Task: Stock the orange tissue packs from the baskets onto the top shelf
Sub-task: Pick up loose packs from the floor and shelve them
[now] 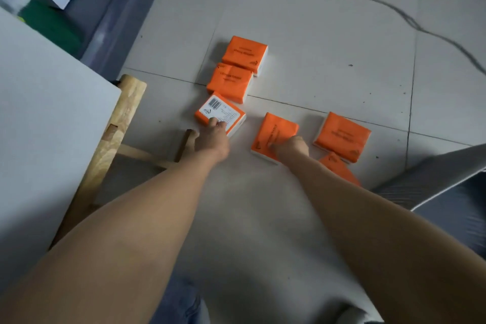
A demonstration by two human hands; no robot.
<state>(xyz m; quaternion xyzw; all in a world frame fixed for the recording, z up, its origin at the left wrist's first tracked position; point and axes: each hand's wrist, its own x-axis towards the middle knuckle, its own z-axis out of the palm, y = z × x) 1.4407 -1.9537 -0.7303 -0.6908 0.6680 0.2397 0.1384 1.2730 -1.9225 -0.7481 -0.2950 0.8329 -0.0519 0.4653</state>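
Observation:
Several orange tissue packs lie scattered on the pale tiled floor. My left hand [211,138] grips the near edge of a pack lying barcode side up [219,110]. My right hand [290,146] curls its fingers over the near end of another orange pack [272,131]. Two more packs [246,52] [230,81] overlap farther away. One pack [342,134] lies to the right, and another pack [339,167] is partly hidden behind my right forearm.
A white board on a wooden frame [115,123] stands at the left, close to my left arm. A grey panel [434,179] juts in at the right. A dark cable [399,10] snakes across the far floor. No basket or shelf shows.

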